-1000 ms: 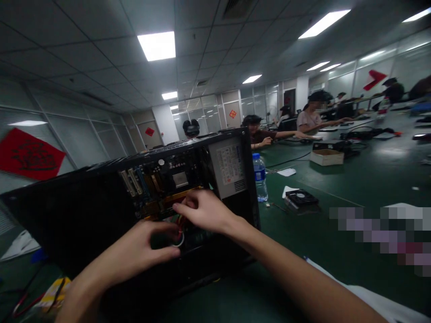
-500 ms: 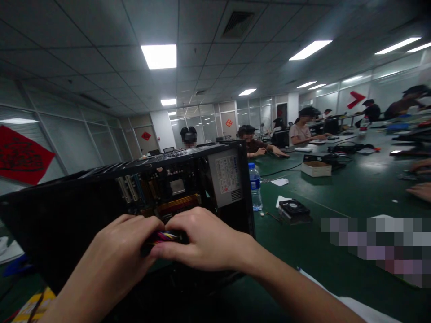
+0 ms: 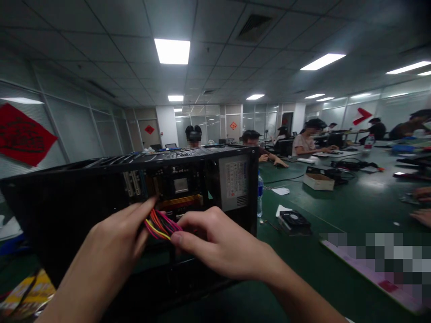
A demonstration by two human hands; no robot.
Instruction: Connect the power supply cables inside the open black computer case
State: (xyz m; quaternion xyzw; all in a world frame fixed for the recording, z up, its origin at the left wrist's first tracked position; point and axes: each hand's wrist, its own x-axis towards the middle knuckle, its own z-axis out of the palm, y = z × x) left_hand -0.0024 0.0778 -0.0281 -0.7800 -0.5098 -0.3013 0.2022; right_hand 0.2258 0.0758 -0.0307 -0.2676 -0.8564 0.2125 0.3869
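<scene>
Head view: wire bundle (image 3: 160, 224) pinched between left hand (image 3: 111, 251) and right hand (image 3: 222, 244), before open computer case (image 3: 84, 197).

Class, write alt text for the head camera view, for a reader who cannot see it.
Two bare hands, the left hand and the right hand, pinch a bundle of coloured wires in front of an open black computer case on a green table. A water bottle and a small fan sit to the right, and other people work farther along the table.
</scene>
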